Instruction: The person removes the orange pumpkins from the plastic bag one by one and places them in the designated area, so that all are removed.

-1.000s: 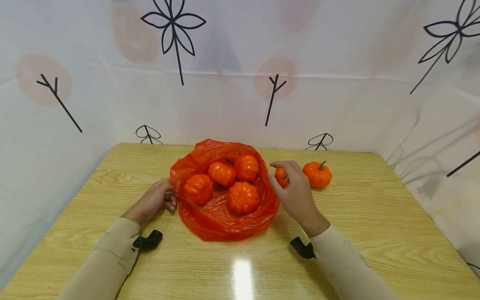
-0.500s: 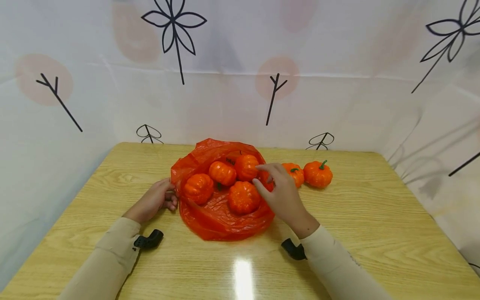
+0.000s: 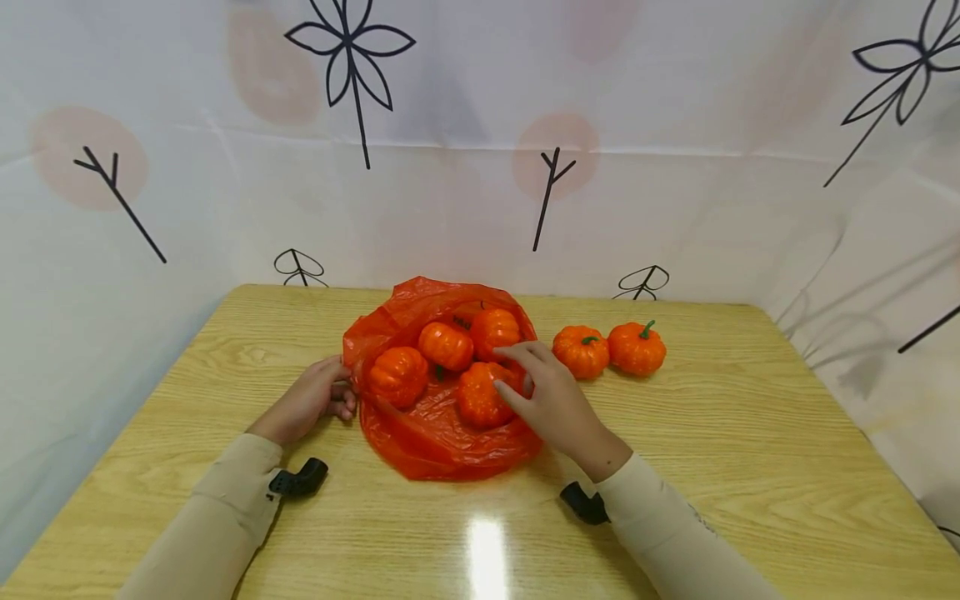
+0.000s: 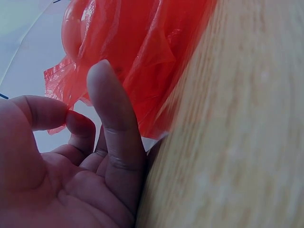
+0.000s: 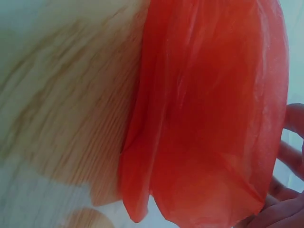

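An orange-red plastic bag (image 3: 420, 446) lies with its mouth spread, several small orange toy pumpkins inside. At its left rim my left hand (image 3: 311, 400) pinches the plastic between thumb and index finger, as the left wrist view shows. My right hand (image 3: 555, 404) reaches over the right rim, fingers spread above the front-right pumpkin (image 3: 480, 400); its thumb overlaps that pumpkin in view, and contact is unclear. Behind it in the bag sits another pumpkin (image 3: 495, 329). In the right wrist view, the bag's side (image 5: 209, 118) hides most of what lies inside.
Two green-stemmed pumpkins stand side by side right of the bag, a nearer one (image 3: 581, 354) and a farther one (image 3: 637, 348). All rest on a wood-grain table (image 3: 750, 467). A white patterned cloth (image 3: 450, 208) hangs along the back.
My right hand has moved left and slightly down, from beside the pumpkin right of the bag to above the pumpkins inside it. The left hand has stayed at the rim.
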`<state>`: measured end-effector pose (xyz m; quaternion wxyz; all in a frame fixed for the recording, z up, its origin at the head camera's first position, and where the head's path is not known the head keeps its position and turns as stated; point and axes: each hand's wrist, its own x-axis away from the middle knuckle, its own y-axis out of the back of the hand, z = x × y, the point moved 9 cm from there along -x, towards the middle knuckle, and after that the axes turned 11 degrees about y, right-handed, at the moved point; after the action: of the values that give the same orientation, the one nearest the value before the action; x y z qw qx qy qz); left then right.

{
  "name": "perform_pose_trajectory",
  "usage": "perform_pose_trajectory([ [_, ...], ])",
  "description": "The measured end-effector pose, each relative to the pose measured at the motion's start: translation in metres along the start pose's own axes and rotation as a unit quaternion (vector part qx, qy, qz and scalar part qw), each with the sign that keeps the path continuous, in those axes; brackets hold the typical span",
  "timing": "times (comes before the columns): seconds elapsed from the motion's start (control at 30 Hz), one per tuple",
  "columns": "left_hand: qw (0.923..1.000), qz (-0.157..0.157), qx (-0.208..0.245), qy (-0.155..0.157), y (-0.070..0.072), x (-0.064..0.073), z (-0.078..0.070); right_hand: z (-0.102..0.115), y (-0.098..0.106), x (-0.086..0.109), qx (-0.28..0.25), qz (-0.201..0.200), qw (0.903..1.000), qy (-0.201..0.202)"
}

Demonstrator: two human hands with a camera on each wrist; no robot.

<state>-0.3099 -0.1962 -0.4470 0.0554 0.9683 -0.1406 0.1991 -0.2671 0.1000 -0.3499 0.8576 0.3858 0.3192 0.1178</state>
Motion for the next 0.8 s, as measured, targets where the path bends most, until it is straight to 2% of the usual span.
perform_pose_trajectory([
  [0.3,1.0,-0.002,0.001,0.001,0.0,0.0,0.0,-0.01,-0.007,0.003,0.012,0.037,0.9986,-0.035],
  [0.8,1.0,-0.001,-0.002,0.001,0.0,0.0,0.0,-0.021,-0.014,0.006,0.015,0.067,0.9954,-0.067],
])
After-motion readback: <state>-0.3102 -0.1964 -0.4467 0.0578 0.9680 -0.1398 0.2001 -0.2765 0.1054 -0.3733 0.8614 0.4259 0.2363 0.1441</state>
